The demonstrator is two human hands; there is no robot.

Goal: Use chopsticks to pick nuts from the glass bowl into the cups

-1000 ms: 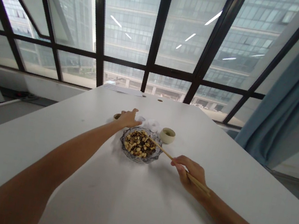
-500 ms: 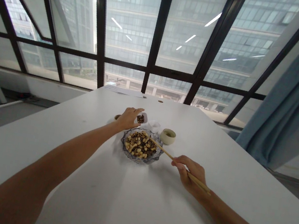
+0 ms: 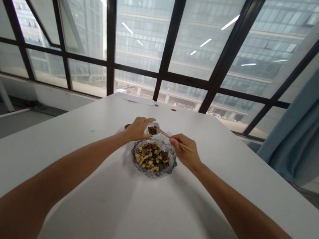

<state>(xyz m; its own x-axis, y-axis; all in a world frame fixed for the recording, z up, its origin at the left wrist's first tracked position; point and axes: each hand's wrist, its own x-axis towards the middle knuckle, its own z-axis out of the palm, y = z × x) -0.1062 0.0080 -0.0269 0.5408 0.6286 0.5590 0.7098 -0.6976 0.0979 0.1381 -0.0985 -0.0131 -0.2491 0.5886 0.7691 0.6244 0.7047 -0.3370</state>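
My right hand (image 3: pixel 184 148) is closed around a pair of wooden chopsticks (image 3: pixel 163 133), whose tips reach into a small white cup (image 3: pixel 157 126). Dark striped seeds (image 3: pixel 152 130) lie inside that cup. Fingers and thumb of my left hand (image 3: pixel 140 128) curl round the cup's left side, holding it just behind the glass bowl. The scalloped clear glass bowl (image 3: pixel 171 165) stands on the white table in front of both hands. It holds a mix of dark seeds and pale nuts (image 3: pixel 152 156).
Part of a small brown-rimmed cup (image 3: pixel 127 126) shows behind my left hand. Papers (image 3: pixel 136 99) and a small brown disc (image 3: pixel 173 109) lie at the far edge of the white table (image 3: pixel 98 195). A blue curtain (image 3: pixel 303 119) hangs at the right beside the windows.
My right hand has moved up and left with the chopsticks, from the glass bowl to the small white cup. It now covers the pale green cup. My left hand stays at the white cup.
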